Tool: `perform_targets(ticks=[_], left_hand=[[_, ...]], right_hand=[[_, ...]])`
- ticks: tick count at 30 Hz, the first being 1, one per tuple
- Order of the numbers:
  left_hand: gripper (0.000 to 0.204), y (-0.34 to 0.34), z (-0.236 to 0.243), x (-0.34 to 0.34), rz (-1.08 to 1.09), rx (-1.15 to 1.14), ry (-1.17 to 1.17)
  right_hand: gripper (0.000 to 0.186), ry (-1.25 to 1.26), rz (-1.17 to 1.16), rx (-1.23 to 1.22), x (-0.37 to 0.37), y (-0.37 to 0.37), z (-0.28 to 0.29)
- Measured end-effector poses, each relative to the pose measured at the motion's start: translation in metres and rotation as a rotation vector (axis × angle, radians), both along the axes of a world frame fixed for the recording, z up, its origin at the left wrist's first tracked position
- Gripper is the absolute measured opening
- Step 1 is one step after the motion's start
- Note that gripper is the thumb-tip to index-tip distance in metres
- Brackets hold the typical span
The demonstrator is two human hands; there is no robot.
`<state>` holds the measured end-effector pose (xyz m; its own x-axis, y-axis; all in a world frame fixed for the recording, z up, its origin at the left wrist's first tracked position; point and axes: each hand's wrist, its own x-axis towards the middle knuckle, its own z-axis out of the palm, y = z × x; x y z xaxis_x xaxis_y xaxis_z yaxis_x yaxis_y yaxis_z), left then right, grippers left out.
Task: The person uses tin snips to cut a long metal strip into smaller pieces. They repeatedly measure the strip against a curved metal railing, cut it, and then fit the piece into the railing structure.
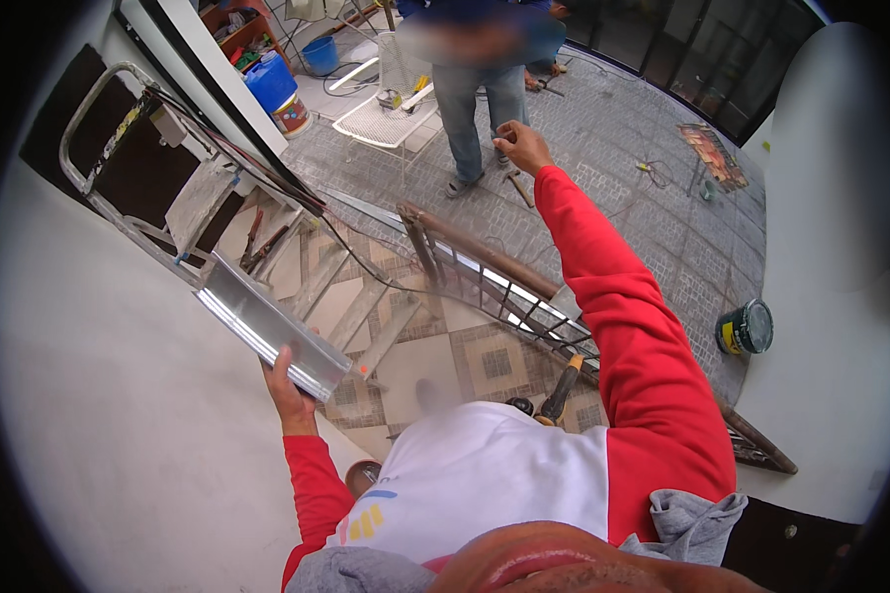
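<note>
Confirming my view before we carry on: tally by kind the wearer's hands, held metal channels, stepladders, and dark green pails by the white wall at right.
Wearer's hands: 2 (left hand, right hand)
Metal channel: 1
Stepladder: 1
Dark green pail: 1
Total: 5

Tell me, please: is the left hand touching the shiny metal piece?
Touching. The head view shows the left hand holding the shiny metal piece near its lower end, with the thumb lying against it.
</note>
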<state>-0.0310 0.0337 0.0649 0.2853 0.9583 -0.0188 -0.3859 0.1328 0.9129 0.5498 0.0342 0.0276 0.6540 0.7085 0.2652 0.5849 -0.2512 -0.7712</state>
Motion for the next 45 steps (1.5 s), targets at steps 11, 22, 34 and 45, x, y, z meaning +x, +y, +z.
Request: perform_targets(ticks=[11, 22, 34, 45], left_hand=[[0.095, 0.018, 0.001, 0.005, -0.211, 0.024, -0.083], [0.089, 0.053, 0.012, 0.018, -0.309, -0.039, -0.064], [0.069, 0.07, -0.014, 0.025, -0.174, 0.102, 0.296], [0.084, 0.05, -0.018, 0.04, -0.054, 0.146, 0.395]], right_hand=[[0.069, -0.55, 0.01, -0.246, 0.031, 0.079, 0.044], [0.054, -0.884, 0.214, -0.264, 0.101, 0.108, 0.02], [0.034, -0.086, 0.529, 0.032, -0.042, -0.055, 0.075], [0.049, 1.584, 0.189, -0.259, -0.338, -0.219, -0.076]])
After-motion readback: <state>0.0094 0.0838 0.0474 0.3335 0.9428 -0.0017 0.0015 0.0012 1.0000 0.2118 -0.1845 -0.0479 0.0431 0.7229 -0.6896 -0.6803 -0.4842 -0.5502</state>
